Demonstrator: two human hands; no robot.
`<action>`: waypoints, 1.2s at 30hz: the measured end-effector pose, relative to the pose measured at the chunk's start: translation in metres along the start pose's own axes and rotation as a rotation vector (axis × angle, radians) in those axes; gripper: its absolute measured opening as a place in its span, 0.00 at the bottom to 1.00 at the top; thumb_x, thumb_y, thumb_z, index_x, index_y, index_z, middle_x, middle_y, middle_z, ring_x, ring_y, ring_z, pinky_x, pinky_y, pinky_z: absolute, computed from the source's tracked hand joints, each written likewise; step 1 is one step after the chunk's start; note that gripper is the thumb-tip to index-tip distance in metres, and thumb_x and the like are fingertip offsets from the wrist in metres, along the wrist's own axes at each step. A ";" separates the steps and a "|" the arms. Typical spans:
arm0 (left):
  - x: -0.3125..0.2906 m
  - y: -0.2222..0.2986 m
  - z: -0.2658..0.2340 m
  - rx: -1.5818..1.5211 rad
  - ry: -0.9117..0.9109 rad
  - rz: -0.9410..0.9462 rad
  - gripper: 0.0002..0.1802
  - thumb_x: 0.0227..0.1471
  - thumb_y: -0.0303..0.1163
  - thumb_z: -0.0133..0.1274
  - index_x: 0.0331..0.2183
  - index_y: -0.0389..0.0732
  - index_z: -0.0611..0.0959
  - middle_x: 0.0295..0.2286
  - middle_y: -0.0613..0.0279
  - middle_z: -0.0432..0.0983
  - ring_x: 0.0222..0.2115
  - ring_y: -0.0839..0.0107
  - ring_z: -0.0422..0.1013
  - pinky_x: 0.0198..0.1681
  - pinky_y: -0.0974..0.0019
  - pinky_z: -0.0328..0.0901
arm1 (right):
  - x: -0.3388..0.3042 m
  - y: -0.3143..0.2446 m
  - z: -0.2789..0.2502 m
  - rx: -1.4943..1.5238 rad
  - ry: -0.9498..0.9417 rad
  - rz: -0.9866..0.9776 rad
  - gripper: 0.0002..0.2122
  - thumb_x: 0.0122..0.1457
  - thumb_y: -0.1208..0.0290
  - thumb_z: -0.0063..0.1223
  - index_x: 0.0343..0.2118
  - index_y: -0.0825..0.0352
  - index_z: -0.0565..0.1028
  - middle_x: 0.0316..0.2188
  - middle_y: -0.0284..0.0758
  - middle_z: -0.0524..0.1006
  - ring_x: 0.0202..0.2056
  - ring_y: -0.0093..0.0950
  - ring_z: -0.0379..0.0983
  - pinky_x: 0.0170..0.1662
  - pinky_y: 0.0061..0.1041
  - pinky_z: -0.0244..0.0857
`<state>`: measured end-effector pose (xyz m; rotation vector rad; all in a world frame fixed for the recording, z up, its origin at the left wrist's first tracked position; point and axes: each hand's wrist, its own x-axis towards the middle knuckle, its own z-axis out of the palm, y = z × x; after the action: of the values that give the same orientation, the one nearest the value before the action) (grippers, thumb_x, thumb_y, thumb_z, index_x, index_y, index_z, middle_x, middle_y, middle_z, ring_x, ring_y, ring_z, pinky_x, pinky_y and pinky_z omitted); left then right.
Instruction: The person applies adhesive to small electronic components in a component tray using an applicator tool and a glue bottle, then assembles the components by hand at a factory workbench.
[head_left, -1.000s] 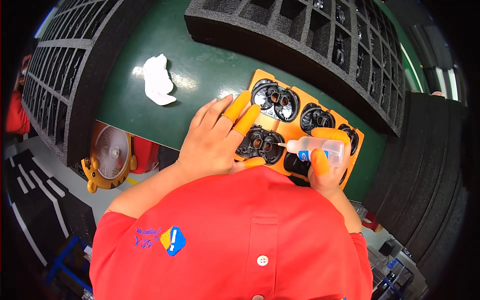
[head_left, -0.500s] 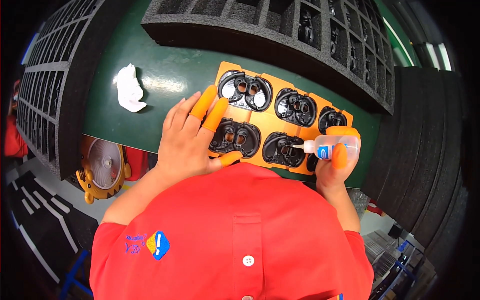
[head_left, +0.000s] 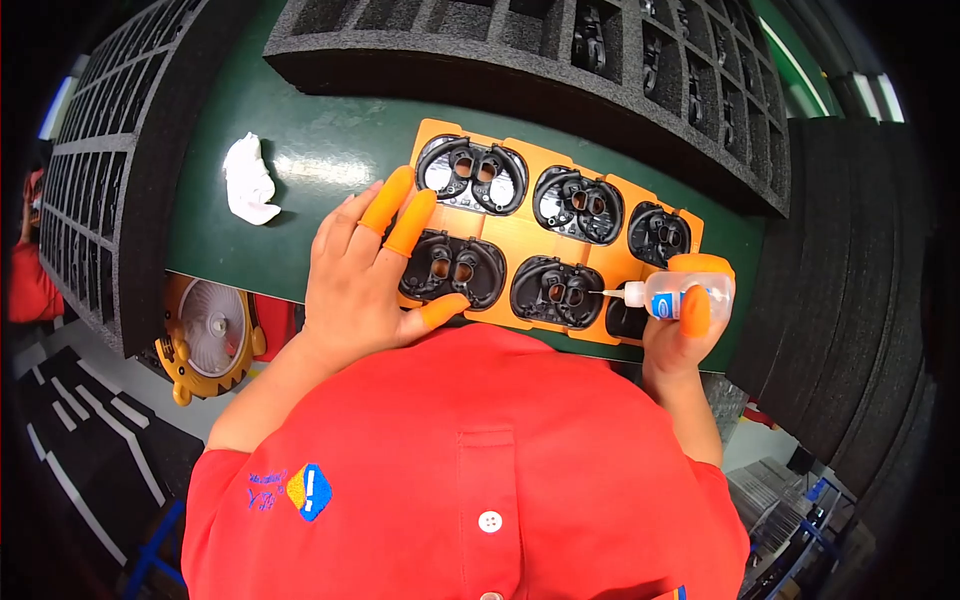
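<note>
My right hand (head_left: 688,335) grips a clear squeeze bottle (head_left: 661,303) with a blue label and a thin needle nozzle. The nozzle points left, its tip over the right side of a black molded goggle-shaped part (head_left: 537,292) with two round openings. This part lies in the lower row of an orange tray (head_left: 521,237) holding several like parts. My left hand (head_left: 350,270) rests at the tray's left end, fingers stretched and thumb apart. Its fingertips are by the upper-left part (head_left: 470,172), the thumb below the lower-left part (head_left: 455,270). Orange finger cots cover several fingertips on both hands.
A crumpled white cloth (head_left: 250,180) lies on the green table (head_left: 330,130) at left. Grey foam boxes with compartments stand behind the tray (head_left: 400,65) and at far left (head_left: 150,190). Black foam slabs (head_left: 800,290) are at right. A yellow fan (head_left: 208,330) is below the table edge.
The nozzle tip has shifted rightward over the same lower-row part, toward its right edge. My left hand stays at the tray's left end. The whole view has shifted slightly.
</note>
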<state>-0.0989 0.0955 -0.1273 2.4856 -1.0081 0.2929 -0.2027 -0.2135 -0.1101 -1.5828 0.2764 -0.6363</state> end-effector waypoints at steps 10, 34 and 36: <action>0.004 0.005 -0.001 -0.014 0.009 -0.013 0.47 0.42 0.53 0.67 0.60 0.40 0.74 0.60 0.50 0.66 0.57 0.48 0.65 0.60 0.47 0.59 | -0.001 0.005 -0.012 -0.117 -0.105 -0.032 0.17 0.61 0.57 0.60 0.39 0.69 0.72 0.31 0.35 0.76 0.30 0.22 0.74 0.35 0.21 0.67; 0.004 0.004 0.002 0.029 0.010 0.030 0.43 0.50 0.55 0.60 0.59 0.38 0.74 0.60 0.48 0.67 0.55 0.48 0.66 0.59 0.49 0.58 | 0.001 0.011 -0.054 -0.093 0.050 -0.122 0.19 0.63 0.55 0.58 0.39 0.69 0.72 0.30 0.32 0.75 0.28 0.19 0.72 0.33 0.19 0.65; 0.004 0.005 0.002 0.036 0.006 0.027 0.42 0.51 0.55 0.59 0.59 0.38 0.74 0.60 0.48 0.67 0.55 0.48 0.66 0.59 0.49 0.58 | 0.001 0.012 -0.060 -0.112 0.052 -0.167 0.18 0.62 0.55 0.59 0.38 0.69 0.72 0.29 0.32 0.75 0.28 0.20 0.72 0.33 0.20 0.65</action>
<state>-0.0996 0.0892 -0.1257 2.5032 -1.0433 0.3301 -0.2325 -0.2654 -0.1214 -1.7105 0.2232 -0.8032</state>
